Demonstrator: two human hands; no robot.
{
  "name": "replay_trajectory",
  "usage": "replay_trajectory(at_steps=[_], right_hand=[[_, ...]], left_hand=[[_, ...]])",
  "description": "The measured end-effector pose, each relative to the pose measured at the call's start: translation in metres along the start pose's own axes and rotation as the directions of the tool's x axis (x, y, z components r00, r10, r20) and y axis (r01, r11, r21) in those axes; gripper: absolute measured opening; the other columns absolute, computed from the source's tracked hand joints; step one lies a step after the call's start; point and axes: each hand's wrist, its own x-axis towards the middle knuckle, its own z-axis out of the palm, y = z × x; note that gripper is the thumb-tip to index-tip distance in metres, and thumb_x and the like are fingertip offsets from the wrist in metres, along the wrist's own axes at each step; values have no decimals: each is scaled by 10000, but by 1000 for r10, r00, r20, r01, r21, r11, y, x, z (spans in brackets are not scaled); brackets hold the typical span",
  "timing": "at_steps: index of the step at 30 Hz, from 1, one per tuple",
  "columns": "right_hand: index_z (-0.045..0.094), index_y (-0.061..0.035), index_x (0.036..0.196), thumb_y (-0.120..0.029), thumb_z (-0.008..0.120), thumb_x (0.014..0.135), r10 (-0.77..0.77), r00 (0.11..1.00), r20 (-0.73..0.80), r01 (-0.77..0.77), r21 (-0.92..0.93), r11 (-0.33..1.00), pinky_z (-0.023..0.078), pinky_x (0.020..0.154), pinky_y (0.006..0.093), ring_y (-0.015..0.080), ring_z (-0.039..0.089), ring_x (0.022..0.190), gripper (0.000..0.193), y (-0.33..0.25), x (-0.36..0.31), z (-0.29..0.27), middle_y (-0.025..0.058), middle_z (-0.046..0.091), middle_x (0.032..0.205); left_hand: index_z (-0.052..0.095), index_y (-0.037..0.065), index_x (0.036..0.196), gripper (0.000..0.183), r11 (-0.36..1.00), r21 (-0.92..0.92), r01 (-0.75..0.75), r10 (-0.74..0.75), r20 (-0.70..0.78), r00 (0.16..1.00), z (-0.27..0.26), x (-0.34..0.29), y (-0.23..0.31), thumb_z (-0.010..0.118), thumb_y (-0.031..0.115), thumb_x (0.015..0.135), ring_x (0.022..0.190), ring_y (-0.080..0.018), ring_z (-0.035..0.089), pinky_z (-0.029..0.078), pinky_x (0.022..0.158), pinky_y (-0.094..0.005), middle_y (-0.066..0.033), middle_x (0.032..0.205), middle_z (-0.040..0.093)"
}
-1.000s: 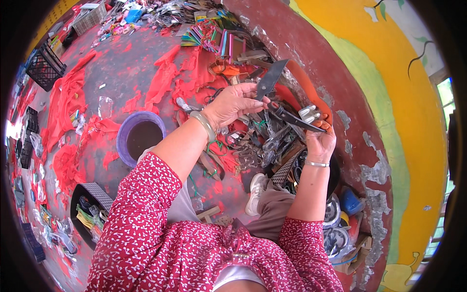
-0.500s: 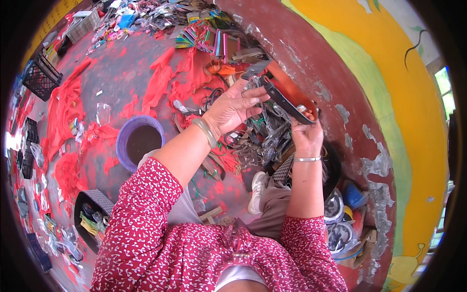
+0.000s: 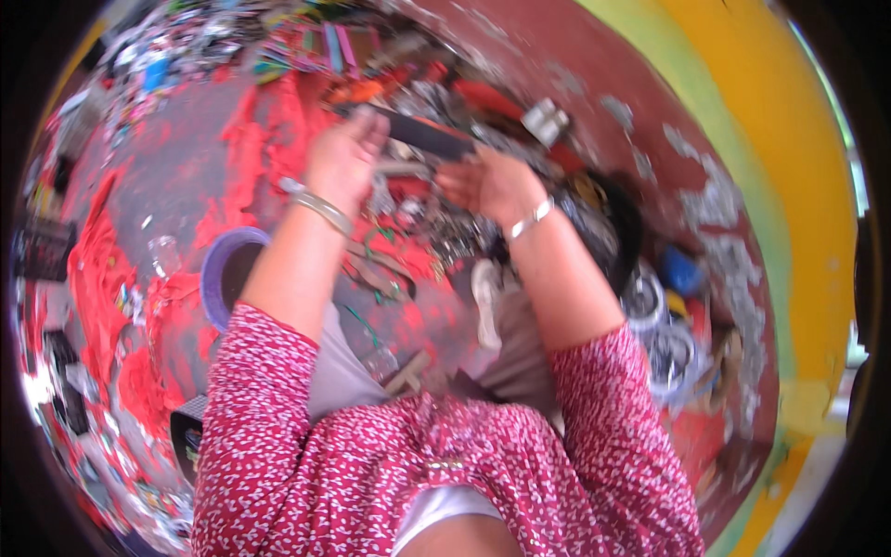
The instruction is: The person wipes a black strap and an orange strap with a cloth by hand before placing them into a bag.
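A dark flat strip stretches between my two hands over the pile of odds and ends, with a little orange along its far edge. Motion blur keeps me from telling exactly what it is. My left hand, with a pale bangle at the wrist, is closed at its left end. At the other end my right hand holds it between thumb and fingers, some of which are curled and smeared. A silver bangle circles that wrist. Below the hands lie straps, clear plastic and small tangled bits.
A purple bucket of dark liquid stands left of my knees. The peeling red and yellow wall curves along the right. Red cloth covers much of the floor at left. Blue and clear-wrapped items sit by the wall.
Both hands have moved left with the dark strip, which now lies nearly level between them. My left hand has closed on its end. The whole view has shifted and blurred.
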Motion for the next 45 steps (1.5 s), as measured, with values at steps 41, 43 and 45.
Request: replay_trajectory(at_steps=[41, 43, 45], right_hand=[[586, 15, 854, -149, 571, 812, -558, 707, 436, 677, -189, 711, 379, 890, 326, 193, 474, 1059, 169, -38, -129, -61, 94, 514, 1138], [590, 36, 856, -127, 560, 822, -490, 701, 519, 683, -288, 671, 374, 874, 305, 170, 486, 1017, 170, -49, -125, -22, 85, 518, 1121], [590, 41, 881, -115, 559, 837, -462, 703, 540, 684, -337, 647, 391, 848, 277, 139, 501, 982, 165, -46, -120, 32, 62, 558, 1051]], left_hand=[[595, 80, 1012, 191, 811, 573, -117, -58, 277, 959, 43, -80, 13, 562, 206, 873, 793, -97, 571, 489, 615, -221, -30, 937, 617], [624, 92, 995, 193, 772, 620, -139, -7, 228, 974, 61, -85, 13, 593, 223, 856, 673, -34, 515, 417, 570, -179, 42, 869, 602], [612, 93, 1015, 188, 782, 601, -168, 0, 270, 963, 70, -88, 19, 577, 199, 863, 714, -44, 548, 428, 582, -184, 36, 884, 615]])
